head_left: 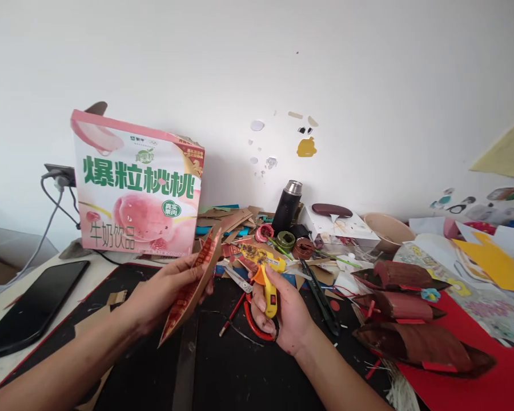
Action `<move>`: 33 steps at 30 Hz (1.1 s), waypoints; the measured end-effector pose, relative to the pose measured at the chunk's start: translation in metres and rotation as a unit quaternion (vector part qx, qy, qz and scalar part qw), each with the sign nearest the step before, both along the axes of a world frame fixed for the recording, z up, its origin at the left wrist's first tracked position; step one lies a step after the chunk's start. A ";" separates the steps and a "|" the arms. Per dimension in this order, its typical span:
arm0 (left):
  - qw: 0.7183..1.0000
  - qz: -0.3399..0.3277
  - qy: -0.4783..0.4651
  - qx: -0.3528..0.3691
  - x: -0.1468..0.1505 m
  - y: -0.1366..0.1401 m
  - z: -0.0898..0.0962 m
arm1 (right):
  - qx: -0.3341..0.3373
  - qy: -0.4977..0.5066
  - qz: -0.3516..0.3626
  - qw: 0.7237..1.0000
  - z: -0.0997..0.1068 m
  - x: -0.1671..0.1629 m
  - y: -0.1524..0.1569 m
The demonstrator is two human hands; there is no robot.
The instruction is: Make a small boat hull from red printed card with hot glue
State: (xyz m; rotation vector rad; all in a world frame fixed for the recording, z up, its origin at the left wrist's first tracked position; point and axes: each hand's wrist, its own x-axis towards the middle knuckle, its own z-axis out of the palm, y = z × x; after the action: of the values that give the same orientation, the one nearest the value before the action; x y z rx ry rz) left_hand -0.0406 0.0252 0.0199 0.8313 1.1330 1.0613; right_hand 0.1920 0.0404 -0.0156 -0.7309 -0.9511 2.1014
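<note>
My left hand (171,291) grips a boat-shaped cardboard piece (197,291), red with printed lettering on one face and pointed at both ends. It is held tilted over the black mat. My right hand (285,311) is wrapped round the handle of a yellow hot glue gun (263,277), whose smeared nozzle end points left toward the cardboard, apart from it. Below the glue gun lie scissors with red handles (252,325), partly hidden by my right hand. A red pencil (231,317) rests on the black mat (223,371) between my hands.
A pink milk drink carton (139,188) stands back left, a phone (34,305) before it. A black thermos (288,205) stands amid cardboard scraps. Right of my right hand lie a utility knife (319,297) and several brown model boats (424,345). A steel ruler (185,365) lies in front.
</note>
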 end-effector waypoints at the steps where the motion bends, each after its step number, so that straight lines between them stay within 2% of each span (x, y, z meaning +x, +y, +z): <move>1: 1.000 -0.015 -0.011 -0.006 -0.001 -0.003 -0.008 | 0.008 -0.010 -0.007 1.000 -0.001 0.000 0.000; 5: 0.997 -0.048 -0.051 -0.023 -0.005 -0.013 -0.027 | 0.051 -0.046 -0.028 0.997 -0.003 -0.003 -0.003; 12: 0.990 -0.091 -0.101 -0.038 -0.009 -0.018 -0.041 | 0.078 -0.050 -0.091 0.991 -0.003 -0.004 -0.001; 15: 0.986 -0.108 -0.115 -0.045 -0.010 -0.017 -0.046 | 0.095 -0.070 -0.084 0.989 -0.005 -0.003 0.000; 20: 0.978 -0.134 -0.150 -0.048 -0.009 -0.018 -0.047 | 0.082 -0.088 -0.092 0.988 -0.009 -0.006 -0.003; 23: 0.973 -0.143 -0.175 -0.050 -0.009 -0.018 -0.047 | 0.089 -0.112 -0.060 0.988 -0.012 -0.007 -0.005; 33: 0.958 -0.154 -0.229 -0.083 -0.013 -0.015 -0.057 | 0.090 -0.124 -0.024 0.988 -0.020 -0.010 -0.008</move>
State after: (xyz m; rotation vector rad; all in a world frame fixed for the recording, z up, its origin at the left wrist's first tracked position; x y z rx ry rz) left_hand -0.0533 0.0106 -0.0367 0.5640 0.6631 0.8274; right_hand 0.1818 0.0328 -0.0354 -0.9258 -1.2280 1.8824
